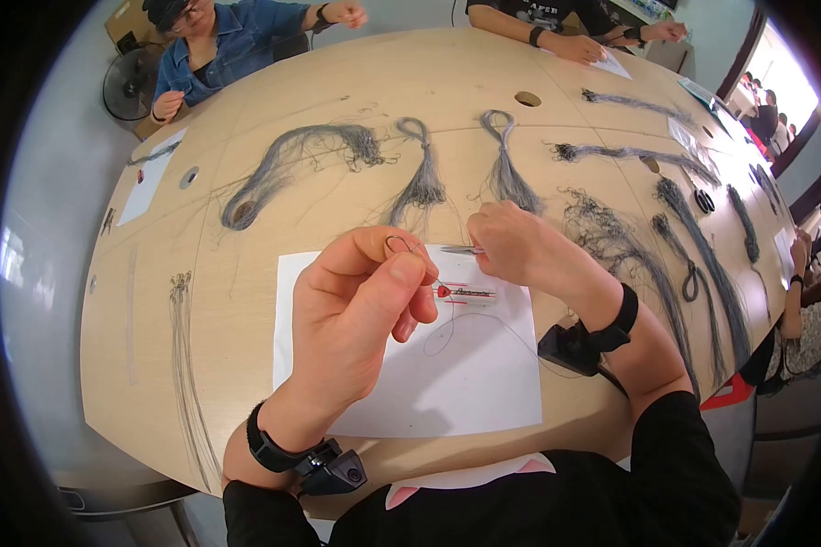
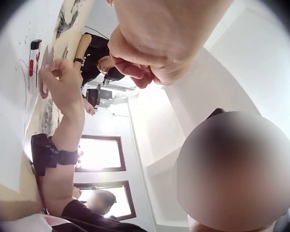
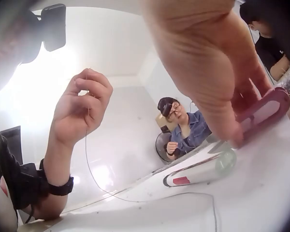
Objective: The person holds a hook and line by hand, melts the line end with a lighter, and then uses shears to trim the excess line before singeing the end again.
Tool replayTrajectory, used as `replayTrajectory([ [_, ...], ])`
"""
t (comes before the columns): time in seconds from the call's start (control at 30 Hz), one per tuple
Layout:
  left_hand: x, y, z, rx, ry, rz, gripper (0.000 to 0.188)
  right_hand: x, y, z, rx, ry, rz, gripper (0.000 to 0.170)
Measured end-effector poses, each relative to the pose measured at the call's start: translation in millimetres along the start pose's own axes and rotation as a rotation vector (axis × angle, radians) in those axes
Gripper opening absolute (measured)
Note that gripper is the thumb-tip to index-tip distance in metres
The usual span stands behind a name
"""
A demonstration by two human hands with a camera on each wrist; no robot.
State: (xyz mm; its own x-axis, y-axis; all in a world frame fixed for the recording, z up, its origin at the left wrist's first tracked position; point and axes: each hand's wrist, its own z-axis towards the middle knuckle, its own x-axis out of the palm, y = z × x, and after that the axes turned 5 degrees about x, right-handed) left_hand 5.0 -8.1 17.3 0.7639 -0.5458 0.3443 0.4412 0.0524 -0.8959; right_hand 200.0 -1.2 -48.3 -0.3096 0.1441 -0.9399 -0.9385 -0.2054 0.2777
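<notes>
My left hand (image 1: 356,301) is raised over a white paper sheet (image 1: 410,401) and pinches a thin dark line (image 3: 88,157) between thumb and fingers. A small loop of that line stands above the fingertips; the rest trails down onto the paper. Farther forward and to the right, my right hand (image 1: 524,244) grips small pink-handled scissors (image 3: 270,107), their metal blades (image 1: 456,249) pointing left in the head view. Between the hands, a slim white tube (image 1: 474,294) with dark lettering and a red mark lies on the paper.
Grey line bundles (image 1: 283,164) lie around the sheet, several with tangled dark ends. Fine strands (image 1: 182,346) lie to the left. Black-handled scissors (image 1: 703,201) are at the right among more bundles (image 1: 702,246). Other people sit around the wooden table (image 1: 246,337).
</notes>
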Motion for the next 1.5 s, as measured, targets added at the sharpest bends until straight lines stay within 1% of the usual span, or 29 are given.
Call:
replayTrajectory([
  [0.07, -4, -1, 0, -0.036, 0.035, -0.116, 0.007, 0, -2, 0, -0.007, -0.004, 0.045, 0.006],
  [0.13, 0, 0, 0, -0.021, 0.011, -0.059, 0.008, -2, -2, 1, -0.012, -0.008, 0.090, 0.007],
  [0.2, 1, 0, 0, -0.007, -0.013, -0.004, 0.010, -11, -1, 5, 0.091, 0.128, 0.067, 0.008],
  [0.23, 1, 0, 0, -0.005, -0.003, -0.010, 0.010, -13, 0, 5, 0.091, 0.128, 0.067, 0.008],
  [0.33, 1, 0, 0, -0.007, 0.002, -0.015, 0.010, -23, 3, 6, 0.050, 0.076, 0.100, 0.011],
  [0.4, 2, -1, 0, -0.012, -0.005, -0.015, 0.011, -38, 12, 8, 0.112, -0.063, 0.157, 0.010],
  [0.43, 2, -2, 0, -0.015, -0.010, -0.013, 0.010, -43, 17, 8, 0.111, -0.062, 0.157, 0.010],
  [0.5, 0, -1, 0, -0.016, -0.018, -0.013, 0.010, -53, 28, 5, 0.232, -0.073, 0.909, 0.013],
  [0.57, -4, -1, -1, -0.060, 0.033, -0.129, 0.009, -73, 44, -5, 0.194, -0.039, 0.912, 0.013],
  [0.63, -3, 0, -1, -0.040, 0.024, -0.117, 0.009, -76, 53, -12, 0.158, -0.008, 0.915, 0.015],
  [0.7, -1, 0, -1, -0.021, 0.017, -0.104, 0.010, -72, 61, -18, -0.118, -0.213, 0.885, 0.023],
  [0.73, 1, 0, -1, -0.013, -0.007, -0.101, 0.011, -72, 64, -21, -0.099, -0.190, 0.929, 0.035],
  [0.77, 2, -1, -2, -0.005, -0.031, -0.097, 0.011, -74, 66, -23, -0.099, -0.192, 0.930, 0.035],
  [0.83, 1, -2, -2, -0.018, -0.017, -0.117, 0.012, -77, 68, -25, -0.195, -0.258, 0.601, 0.039],
  [0.87, 0, -3, -3, -0.032, -0.003, -0.138, 0.012, -73, 66, -21, -0.304, -0.374, 0.478, 0.039],
  [1.0, 1, -4, -5, -0.041, 0.018, -0.157, 0.013, -72, 70, -21, -0.259, -0.391, 0.530, 0.033],
  [1.07, 1, -4, -5, -0.058, 0.028, -0.156, 0.014, -72, 69, -21, -0.284, -0.369, 0.430, 0.040],
  [1.1, -1, -3, -6, -0.059, 0.029, -0.156, 0.014, -71, 69, -21, -0.283, -0.370, 0.430, 0.040],
  [1.17, -8, 0, -6, -0.052, 0.139, -0.111, 0.018, -69, 69, -19, -0.354, -0.432, 0.388, 0.040],
  [1.2, -6, -1, -6, -0.053, 0.140, -0.111, 0.018, -69, 69, -19, -0.353, -0.432, 0.388, 0.040],
  [1.27, 1, -2, -7, -0.056, 0.053, -0.154, 0.014, -69, 70, -20, -0.355, -0.420, 0.383, 0.040],
  [1.3, 2, -3, -7, -0.057, 0.053, -0.153, 0.014, -68, 71, -20, -0.354, -0.421, 0.383, 0.040],
  [1.37, 3, -3, -7, -0.070, 0.031, -0.143, 0.013, -67, 74, -21, -0.315, -0.460, 0.416, 0.032],
  [1.5, 3, -2, -7, -0.077, 0.047, -0.138, 0.013, -65, 74, -20, -0.315, -0.477, 0.420, 0.031],
])
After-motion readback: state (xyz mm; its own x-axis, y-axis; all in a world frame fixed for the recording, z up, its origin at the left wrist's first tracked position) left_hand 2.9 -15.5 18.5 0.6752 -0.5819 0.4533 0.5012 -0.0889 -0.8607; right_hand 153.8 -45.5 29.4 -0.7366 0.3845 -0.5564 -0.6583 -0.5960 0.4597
